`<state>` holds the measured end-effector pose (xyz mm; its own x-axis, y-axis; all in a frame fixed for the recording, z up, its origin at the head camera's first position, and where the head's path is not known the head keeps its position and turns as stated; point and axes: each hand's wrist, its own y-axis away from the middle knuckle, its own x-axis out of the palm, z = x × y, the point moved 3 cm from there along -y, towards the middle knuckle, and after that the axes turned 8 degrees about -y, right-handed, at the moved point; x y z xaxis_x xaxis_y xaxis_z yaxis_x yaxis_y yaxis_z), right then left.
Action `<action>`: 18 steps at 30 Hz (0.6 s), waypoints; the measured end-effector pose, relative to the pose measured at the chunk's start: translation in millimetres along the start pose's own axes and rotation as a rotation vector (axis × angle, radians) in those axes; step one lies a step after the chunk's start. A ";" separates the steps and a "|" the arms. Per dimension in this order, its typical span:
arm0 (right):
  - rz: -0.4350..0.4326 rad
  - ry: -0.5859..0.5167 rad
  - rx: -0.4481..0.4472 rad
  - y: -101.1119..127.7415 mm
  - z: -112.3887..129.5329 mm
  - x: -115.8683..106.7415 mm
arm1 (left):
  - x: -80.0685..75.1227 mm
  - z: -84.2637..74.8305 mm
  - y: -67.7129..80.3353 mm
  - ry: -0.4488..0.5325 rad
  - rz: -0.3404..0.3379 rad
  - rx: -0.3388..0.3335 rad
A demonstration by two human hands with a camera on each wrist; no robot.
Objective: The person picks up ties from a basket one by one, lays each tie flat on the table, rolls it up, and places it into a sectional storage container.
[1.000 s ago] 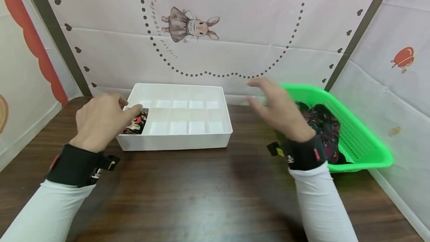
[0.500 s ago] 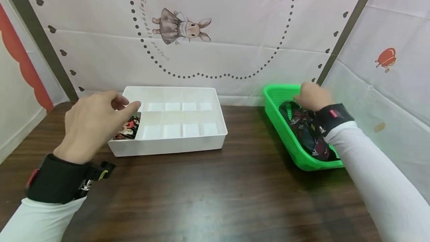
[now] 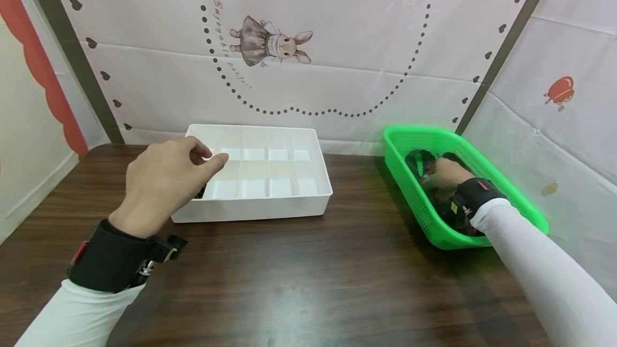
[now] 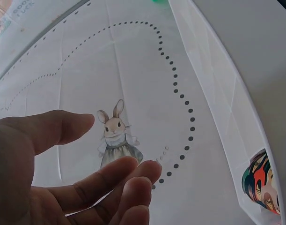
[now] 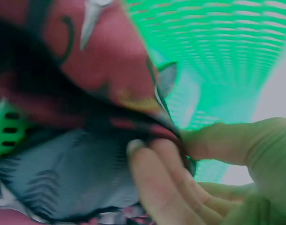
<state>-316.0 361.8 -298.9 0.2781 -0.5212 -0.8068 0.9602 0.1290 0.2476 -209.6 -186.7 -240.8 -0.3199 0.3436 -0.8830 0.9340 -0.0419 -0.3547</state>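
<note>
- While pinching red-and-black printed fabric (image 5: 103,70) with the right hand (image 3: 449,173) inside a green perforated plastic basket (image 3: 413,202),
- holding the left hand (image 3: 164,181), fingers relaxed, near a white divided plastic tray (image 3: 262,208).

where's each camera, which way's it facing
Head: worn there, facing forward and down over white box, green basket; left grip, right grip, sleeves show.
Left wrist: worn there, facing rabbit print, white box; left grip shows.
Right wrist: worn there, facing into green basket; right grip shows, pinching cloth.
Head and left wrist share rabbit print.
</note>
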 end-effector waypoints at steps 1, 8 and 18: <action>-0.025 -0.039 -0.019 4.1 3.6 -3.2 | 0.0 -0.8 0.3 0.002 -0.004 0.004; -0.394 -0.412 -0.163 47.7 45.7 -30.0 | 5.8 -28.8 3.5 0.058 0.001 0.104; -0.543 -0.691 -0.730 113.2 152.7 17.8 | 40.5 -119.6 18.4 0.476 0.126 0.285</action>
<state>-206.2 238.3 -203.3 -0.0345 -0.9814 -0.1887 0.7974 0.0868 -0.5971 -186.3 -61.4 -246.3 -0.0405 0.7020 -0.7110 0.8596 -0.3383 -0.3830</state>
